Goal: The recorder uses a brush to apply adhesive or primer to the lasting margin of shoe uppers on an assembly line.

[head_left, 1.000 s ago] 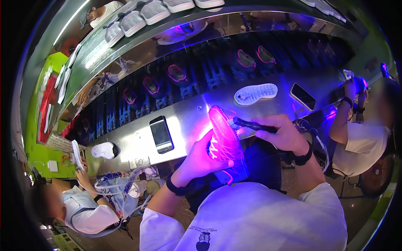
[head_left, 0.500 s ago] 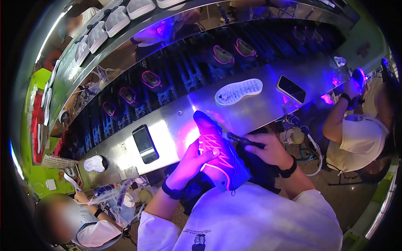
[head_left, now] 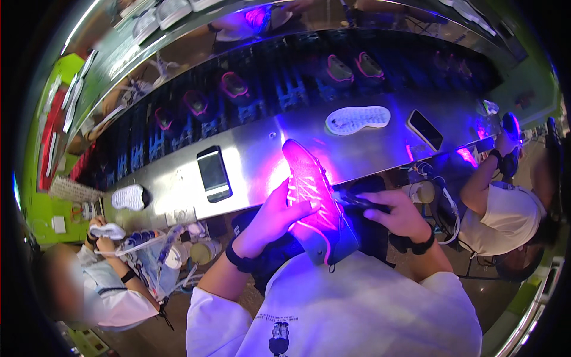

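Observation:
A lace-up sneaker upper [head_left: 309, 196], lit pink and violet, is held toe-up and tilted in front of my chest. My left hand [head_left: 269, 225] grips it from the left, thumb lying across the laces. My right hand [head_left: 407, 219] is closed round a slim black-handled tool [head_left: 366, 203], its tip against the right side of the shoe. The tip is too dark to tell its kind. Past the toe, a white shoe sole [head_left: 358, 120] lies on the metal bench [head_left: 253, 143].
A dark phone [head_left: 214, 174] lies on the bench to the left, another phone [head_left: 424, 130] to the right. A second sole [head_left: 128, 197] rests at the far left. Shoe uppers [head_left: 235, 88] stand along the dark conveyor behind. Co-workers [head_left: 113, 291] sit on both sides, close to cups and hoses.
My view has shifted, so the bench and belt sit higher in it. Both hands keep their hold on the shoe and tool. The left co-worker's hands now show holding a white sole.

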A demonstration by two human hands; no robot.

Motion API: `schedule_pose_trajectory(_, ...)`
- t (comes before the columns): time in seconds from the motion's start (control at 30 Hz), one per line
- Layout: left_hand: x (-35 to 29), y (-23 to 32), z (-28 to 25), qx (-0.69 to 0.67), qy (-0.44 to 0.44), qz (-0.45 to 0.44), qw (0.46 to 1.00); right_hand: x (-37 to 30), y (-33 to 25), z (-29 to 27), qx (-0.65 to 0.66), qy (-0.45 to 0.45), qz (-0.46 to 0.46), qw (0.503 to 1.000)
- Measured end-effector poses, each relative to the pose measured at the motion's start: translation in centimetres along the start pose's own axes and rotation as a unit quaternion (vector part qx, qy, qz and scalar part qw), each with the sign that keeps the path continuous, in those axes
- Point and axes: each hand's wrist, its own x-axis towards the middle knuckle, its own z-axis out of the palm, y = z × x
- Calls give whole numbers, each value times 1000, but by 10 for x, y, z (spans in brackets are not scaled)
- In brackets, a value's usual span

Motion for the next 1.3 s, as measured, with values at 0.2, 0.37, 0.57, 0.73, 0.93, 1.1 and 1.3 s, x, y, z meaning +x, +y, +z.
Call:
schedule_pose_trajectory(0.2,-13,11,0,37,36,-3,999,15,-26,8,10,23,-5,1000)
schedule_pose_trajectory(0.37,-5,17,3,-15,62,-6,998,9,-16,-4,55,13,-19,998)
schedule_pose_trajectory(0.57,11,28,16,8,89,-3,996,-23,-17,-42,12,-66,38,997)
schedule_pose_trajectory(0.73,28,25,23,-8,112,9,994,-41,-16,-44,-75,4,-5,997)
schedule_pose_trajectory(0.93,32,14,16,-76,127,-64,987,-41,-23,-42,-138,75,-22,987)
schedule_pose_trajectory(1.1,20,20,18,-172,99,-125,972,-28,-36,-46,-183,90,-44,978)
schedule_pose_trajectory(1.3,2,31,24,-288,38,-119,950,-9,-58,-50,-226,104,-103,963)
